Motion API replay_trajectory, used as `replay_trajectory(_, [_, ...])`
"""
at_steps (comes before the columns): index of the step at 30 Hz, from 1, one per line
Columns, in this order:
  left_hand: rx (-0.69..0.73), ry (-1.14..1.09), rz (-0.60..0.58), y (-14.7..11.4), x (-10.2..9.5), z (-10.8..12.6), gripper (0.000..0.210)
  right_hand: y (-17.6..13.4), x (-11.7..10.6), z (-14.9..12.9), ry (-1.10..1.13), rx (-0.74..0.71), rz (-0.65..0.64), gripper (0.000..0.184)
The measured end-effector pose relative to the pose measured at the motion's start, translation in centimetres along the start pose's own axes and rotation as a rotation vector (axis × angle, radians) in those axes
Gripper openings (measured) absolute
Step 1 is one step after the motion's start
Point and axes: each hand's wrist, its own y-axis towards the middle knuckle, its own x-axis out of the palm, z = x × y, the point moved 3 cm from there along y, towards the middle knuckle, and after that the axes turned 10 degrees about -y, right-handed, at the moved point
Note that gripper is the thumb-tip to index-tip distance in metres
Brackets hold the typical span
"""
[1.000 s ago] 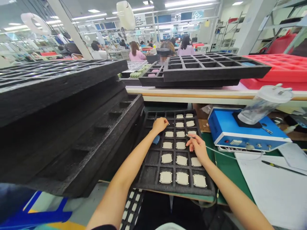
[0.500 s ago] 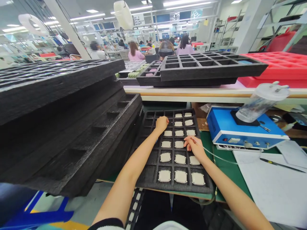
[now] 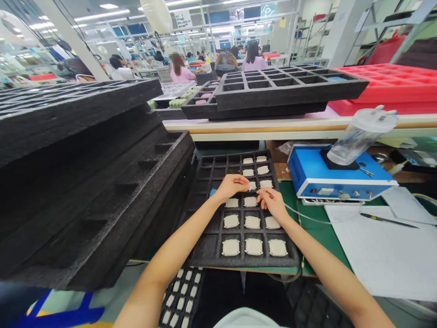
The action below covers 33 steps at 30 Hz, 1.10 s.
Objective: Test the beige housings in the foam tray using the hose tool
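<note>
A black foam tray lies before me, its right-hand columns filled with squarish off-white parts. Over the middle rows, my left hand has thumb and fingers pinched together; a small white bit shows at the fingertips, too little to name. Close to it on the right, my right hand is closed around the end of a thin clear tube, which trails off toward a blue box. What the right fingertips touch is hidden. Something blue peeks out by my left wrist.
Stacked black trays rise high on the left. The blue box carries a tilted clear canister. Papers and a pen-like tool lie at right. A shelf holds black and red trays.
My left hand has come from the tray's far left side toward me and to the right, near my right hand. The whole view has shifted slightly.
</note>
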Motion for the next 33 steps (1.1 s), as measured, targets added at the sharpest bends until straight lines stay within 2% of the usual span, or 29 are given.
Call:
replay_trajectory(6, [0.027, -0.08, 0.037, -0.9, 2.1, -0.5, 0.018, -0.3, -0.1, -0.5, -0.01, 0.012, 0.001, 0.029])
replay_trajectory(10, [0.045, -0.011, 0.049, -1.0, 2.7, -0.7, 0.016, -0.2, -0.2, -0.3, -0.002, 0.018, 0.002, 0.029])
replay_trajectory(12, [0.058, 0.052, 0.051, -1.2, 2.4, -0.5, 0.016, -0.1, -0.2, -0.1, 0.003, 0.025, 0.004, 0.029])
replay_trajectory(15, [0.107, 0.186, 0.089, -2.0, 0.5, 0.3, 0.027, 0.0, -0.2, 0.0, 0.009, 0.038, 0.018, 0.027])
replay_trajectory(19, [0.168, 0.454, 0.145, -4.5, -4.0, 1.1, 0.026, 0.0, -0.2, 0.2, 0.014, 0.056, 0.032, 0.028])
replay_trajectory(23, [0.14, 0.67, 0.111, -6.4, -7.3, 0.3, 0.037, 0.0, -0.2, 0.1, 0.009, 0.062, 0.035, 0.028])
replay_trajectory(28, [0.097, 0.776, 0.104, -6.6, -8.2, -1.5, 0.039, -0.2, -0.2, -0.1, -0.006, 0.05, 0.025, 0.029])
replay_trajectory(33, [0.07, 0.778, 0.159, -6.1, -8.3, -1.7, 0.037, -0.1, -0.1, 0.1, -0.03, 0.05, 0.013, 0.031])
